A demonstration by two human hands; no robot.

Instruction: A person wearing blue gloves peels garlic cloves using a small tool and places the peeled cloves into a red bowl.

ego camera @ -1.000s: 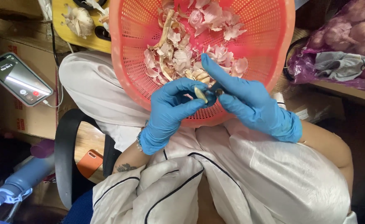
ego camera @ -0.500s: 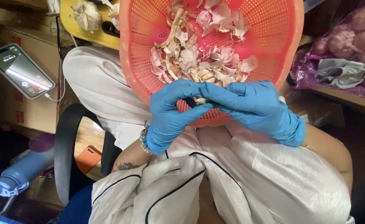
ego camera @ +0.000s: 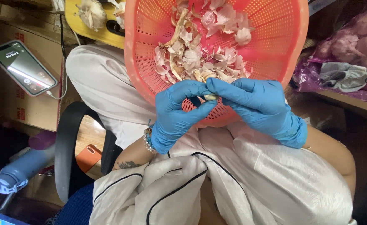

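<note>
Both gloved hands have slid lower against the orange basket [ego camera: 283,54]; left hand [ego camera: 179,110] and right hand [ego camera: 256,104] pinch one garlic clove [ego camera: 211,97] together.

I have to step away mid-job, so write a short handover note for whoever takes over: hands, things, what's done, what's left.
Left hand and right hand, both in blue gloves, pinch one garlic clove between the fingertips over the near rim of the orange basket on the lap.
Done: a pile of papery garlic skins lies in the basket.
Left: this clove looks only partly peeled. Whole bulbs wait in the purple bag on the right, and more garlic lies on the yellow tray.
</note>
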